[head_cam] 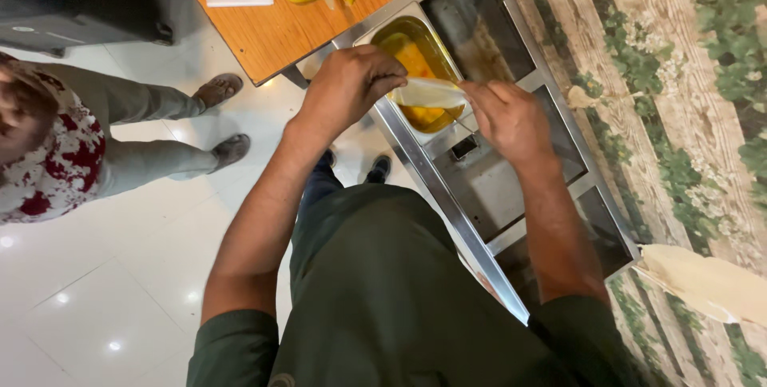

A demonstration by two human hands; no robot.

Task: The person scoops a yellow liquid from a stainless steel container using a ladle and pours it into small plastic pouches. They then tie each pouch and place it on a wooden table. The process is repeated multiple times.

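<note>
Far left, a seated person point(56, 147) in a red-and-white patterned top waits on glossy white tiles point(104, 291). The left hand point(347, 83) curls tight, fingertips pressed together, pinching one end of a thin, pale plastic bag point(430, 93). The bag stretches flat between both sets of fingers. The right hand point(511, 119) pinches the opposite end, knuckles bent. Just beyond the fingertips sits a rectangular steel tray point(375, 31) of yellow liquid, sunk in a brushed-metal counter point(487, 195).

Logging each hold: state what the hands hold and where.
Both hands, left and right, pinch a thin pale plastic bag at its opposite ends.
</note>
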